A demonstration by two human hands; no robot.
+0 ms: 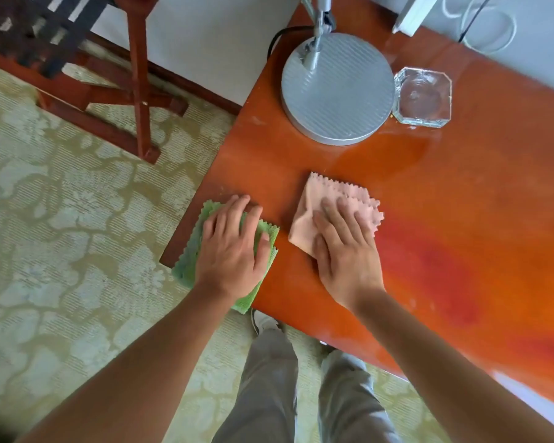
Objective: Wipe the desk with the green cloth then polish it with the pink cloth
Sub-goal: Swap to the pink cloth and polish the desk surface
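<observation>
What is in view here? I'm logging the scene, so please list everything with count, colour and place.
green cloth: one, green, desk's near-left corner, overhanging the edge
pink cloth: one, pink, folded, on desk right of the green cloth
desk: one, glossy orange-brown
lamp base: one, silver, round, far side of desk
glass ashtray: one, clear, right of lamp base
folding rack: one, dark red wood, on carpet at left
carpet: one, pale green, patterned
cables: white and black, far right
left hand: flat on green cloth
right hand: flat on pink cloth
</observation>
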